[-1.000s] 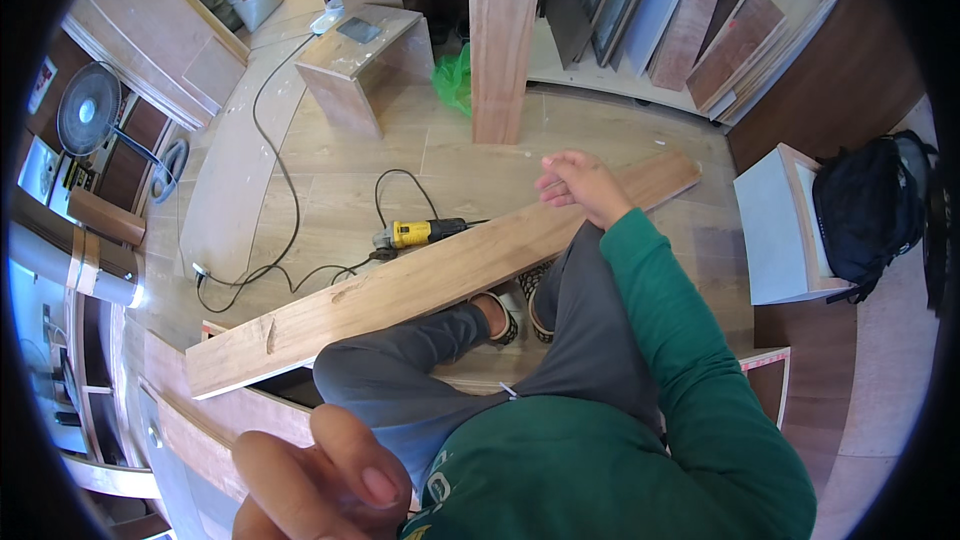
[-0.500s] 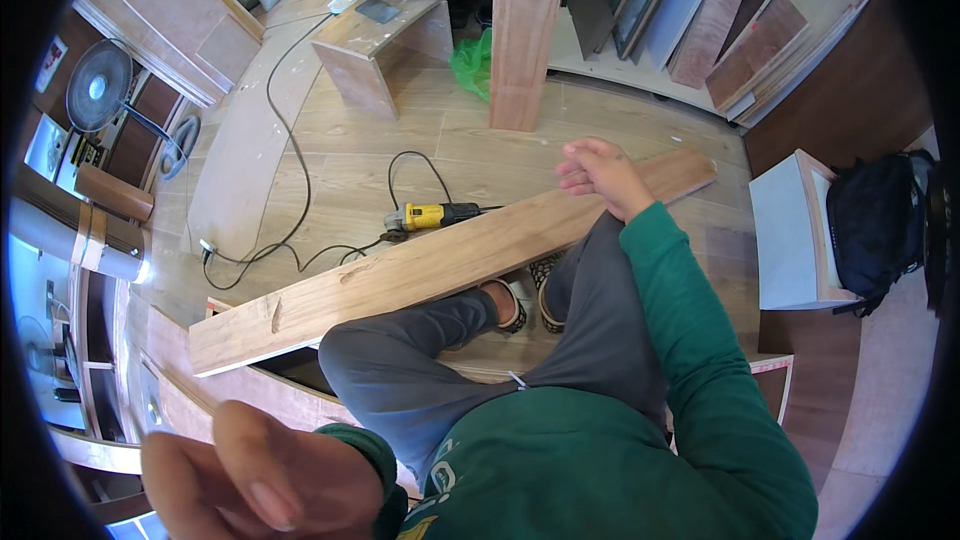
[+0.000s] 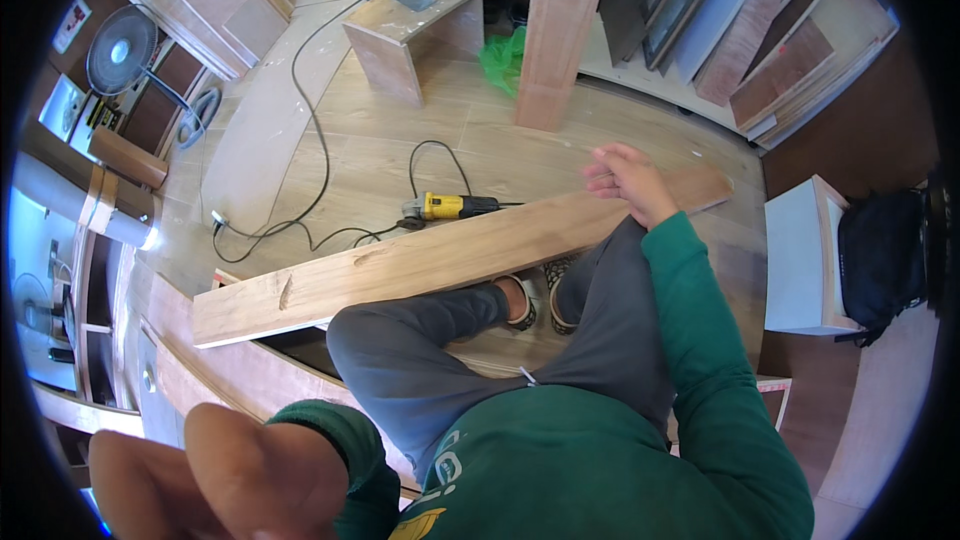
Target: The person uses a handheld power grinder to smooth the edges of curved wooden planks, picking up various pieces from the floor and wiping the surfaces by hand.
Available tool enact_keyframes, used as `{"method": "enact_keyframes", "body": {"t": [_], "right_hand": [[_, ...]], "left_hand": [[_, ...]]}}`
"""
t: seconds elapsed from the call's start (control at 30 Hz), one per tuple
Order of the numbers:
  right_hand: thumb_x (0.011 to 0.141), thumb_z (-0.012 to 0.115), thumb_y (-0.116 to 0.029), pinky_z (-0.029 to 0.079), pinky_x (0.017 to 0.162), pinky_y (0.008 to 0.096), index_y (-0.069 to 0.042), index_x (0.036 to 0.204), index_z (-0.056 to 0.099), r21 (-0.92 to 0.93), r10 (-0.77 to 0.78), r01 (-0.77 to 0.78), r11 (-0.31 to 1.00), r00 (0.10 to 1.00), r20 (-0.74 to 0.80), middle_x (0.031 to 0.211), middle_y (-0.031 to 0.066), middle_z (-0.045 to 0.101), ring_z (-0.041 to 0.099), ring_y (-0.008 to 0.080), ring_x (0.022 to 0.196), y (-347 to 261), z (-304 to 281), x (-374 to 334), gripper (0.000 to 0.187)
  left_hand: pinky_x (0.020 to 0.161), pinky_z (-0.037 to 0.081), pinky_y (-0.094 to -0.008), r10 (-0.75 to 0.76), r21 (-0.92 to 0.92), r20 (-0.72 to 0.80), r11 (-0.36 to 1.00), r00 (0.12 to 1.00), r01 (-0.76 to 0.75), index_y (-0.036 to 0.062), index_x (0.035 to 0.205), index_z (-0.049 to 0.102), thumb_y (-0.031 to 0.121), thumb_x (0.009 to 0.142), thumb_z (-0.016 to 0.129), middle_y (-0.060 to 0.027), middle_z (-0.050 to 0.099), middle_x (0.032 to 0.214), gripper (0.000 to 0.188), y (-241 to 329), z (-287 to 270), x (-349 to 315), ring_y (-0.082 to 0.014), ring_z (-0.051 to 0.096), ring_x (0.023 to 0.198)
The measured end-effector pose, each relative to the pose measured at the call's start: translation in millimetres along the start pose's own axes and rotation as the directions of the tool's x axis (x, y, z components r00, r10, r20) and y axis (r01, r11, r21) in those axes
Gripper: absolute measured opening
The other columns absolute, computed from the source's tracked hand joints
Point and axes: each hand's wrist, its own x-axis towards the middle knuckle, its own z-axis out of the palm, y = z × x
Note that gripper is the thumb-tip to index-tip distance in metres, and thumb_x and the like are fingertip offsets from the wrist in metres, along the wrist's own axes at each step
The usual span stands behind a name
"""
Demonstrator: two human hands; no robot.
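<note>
Over the floor (image 3: pixel 350 170), a long board (image 3: pixel 450 245) slants from near left to far right. A plywood stool (image 3: pixel 385 65) stands toward the floor's far edge, a green bag (image 3: pixel 503 62) right of it. A yellow-and-black grinder (image 3: pixel 450 206) lies beside the board's far edge. The right hand (image 3: pixel 630 185), loosely curled and released, appears over the board's right end; the left hand (image 3: pixel 235 475) has bent fingers, its grip impossible to tell.

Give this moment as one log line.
left hand: partly out of frame | right hand: loosely curled near wooden plank | angle grinder: on floor beyond plank
</note>
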Motion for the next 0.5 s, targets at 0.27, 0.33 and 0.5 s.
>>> {"method": "enact_keyframes", "body": {"t": [0.27, 0.33, 0.5], "right_hand": [[0.100, 0.061, -0.030, 0.053, 0.070, 0.0289, -0.006, 0.110, 0.062, -0.006, -0.003, 0.003, 1.000, 1.000, 0.019, 0.094, 0.0086, 0.067, 0.065, 0.0176, 0.080, 2, 2, 1, 0.027], [0.100, 0.061, -0.030, 0.053, 0.070, 0.0287, -0.006, 0.110, 0.062, -0.010, -0.003, 0.003, 1.000, 1.000, 0.014, 0.094, 0.0084, 0.067, 0.065, 0.0173, 0.079, 4, 2, 3, 0.026], [0.100, 0.061, -0.032, 0.054, 0.069, 0.0283, -0.010, 0.109, 0.061, -0.038, -0.016, 0.017, 0.999, 0.999, 0.038, 0.094, 0.0078, 0.069, 0.067, 0.0162, 0.079, 6, 1, 8, 0.024]], "left_hand": [[0.092, 0.040, -0.0414, -0.089, 0.098, 0.036, 0.992, 0.995, 0.085, 0.0294, 0.082, 0.075, 0.013, 0.063, 0.092, 0.0166, 0.067, 0.100, 0.030, 23, -3, 12, -0.0062, 0.054, 0.110], [0.092, 0.042, -0.0412, -0.085, 0.100, 0.042, 0.992, 0.996, 0.080, 0.0288, 0.081, 0.075, 0.012, 0.061, 0.092, 0.0165, 0.067, 0.099, 0.031, 24, -3, 13, -0.0052, 0.055, 0.109], [0.088, 0.047, -0.0376, -0.052, 0.094, 0.054, 0.994, 0.997, 0.047, 0.0277, 0.083, 0.076, 0.012, 0.061, 0.092, 0.0150, 0.068, 0.098, 0.031, 24, -5, 14, -0.0065, 0.058, 0.105]]}}
